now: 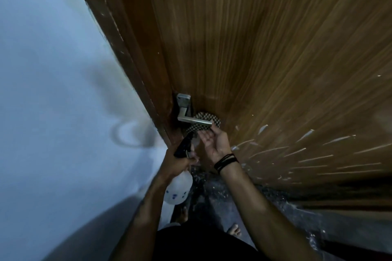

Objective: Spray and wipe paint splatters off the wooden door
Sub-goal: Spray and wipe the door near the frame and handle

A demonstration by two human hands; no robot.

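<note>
My left hand (177, 160) is curled around the neck of the spray bottle (177, 184), with the black nozzle head pointing up toward twelve o'clock at the handle (188, 117). The bottle's white body hangs below my fist at six o'clock; it carries small blue marks, but they are too blurred for me to read as any brand or writing.

My right hand (214, 143) sits at three o'clock from the nozzle, palm turned toward me, its fingertips pinching the lower edge of the checkered cloth (204, 123). The cloth lies against the door (265, 48) right behind the metal handle's lever, which crosses in front of it. Dark bands (226, 161) wrap my right wrist.

White paint splatters (307, 150) streak the wood from about three to four o'clock of my right hand, fanning out toward the frame's right edge. A pale wall (53, 91) fills the nine o'clock side beyond the door frame. The speckled floor (222, 197) and my bare toes (234, 230) show at six o'clock.
</note>
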